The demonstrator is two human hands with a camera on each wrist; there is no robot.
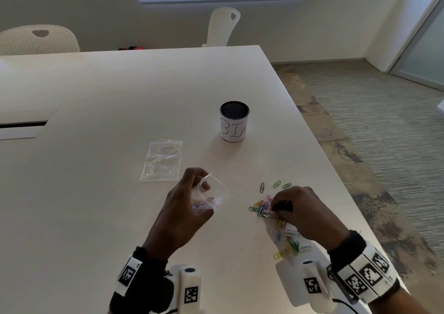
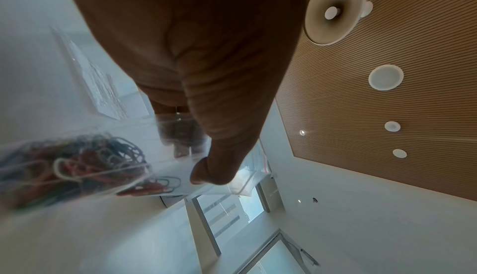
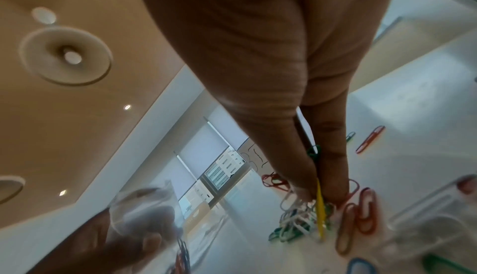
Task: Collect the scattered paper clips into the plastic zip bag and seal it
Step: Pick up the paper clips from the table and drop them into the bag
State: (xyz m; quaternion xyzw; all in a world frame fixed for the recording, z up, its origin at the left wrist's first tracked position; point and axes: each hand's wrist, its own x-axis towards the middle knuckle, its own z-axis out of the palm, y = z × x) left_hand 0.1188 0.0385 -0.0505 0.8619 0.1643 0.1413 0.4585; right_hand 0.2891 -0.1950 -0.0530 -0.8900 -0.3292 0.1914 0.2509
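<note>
My left hand [image 1: 189, 193] holds a small clear zip bag [image 1: 209, 196] above the table, thumb and fingers pinching its mouth open. In the left wrist view coloured clips [image 2: 77, 164] lie bunched inside the bag [image 2: 165, 156]. Coloured paper clips [image 1: 264, 209] lie scattered on the white table [image 1: 120, 97] at the right. My right hand [image 1: 295, 205] is down in that pile, thumb and fingers pinching clips; the right wrist view shows a yellow clip [image 3: 321, 213] between the fingertips [image 3: 307, 190]. More clips [image 1: 290, 244] lie under my right wrist.
A second clear zip bag [image 1: 163, 161] lies flat on the table beyond my left hand. A black mesh cup with a white paper label [image 1: 234, 125] stands farther back. The table's right edge [image 1: 336, 169] runs close to the clip pile. Two white chairs stand behind the table.
</note>
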